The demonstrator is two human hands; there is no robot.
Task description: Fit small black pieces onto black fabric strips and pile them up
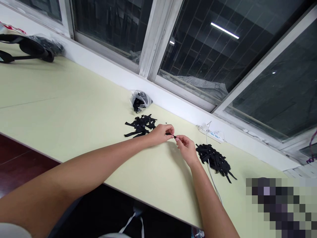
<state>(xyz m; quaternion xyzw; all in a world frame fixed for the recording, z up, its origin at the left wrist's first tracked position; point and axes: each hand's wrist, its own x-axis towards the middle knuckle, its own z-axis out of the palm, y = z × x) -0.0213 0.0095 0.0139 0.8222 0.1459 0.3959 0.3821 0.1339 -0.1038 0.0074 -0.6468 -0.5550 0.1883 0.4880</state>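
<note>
Between my two hands, above the pale table, is a short black strap. My left hand pinches one end of it, and my right hand pinches the other between thumb and fingers. Just left of my left hand lies a loose pile of black strap pieces. A bigger heap of black straps rests to the right of my right hand. Behind the left pile, a clear plastic bag holds more black pieces.
A white power strip sits against the wall, its cable running past the right heap. Black strapped gear lies at the far left. The table's front edge is close to my body; windows line the back.
</note>
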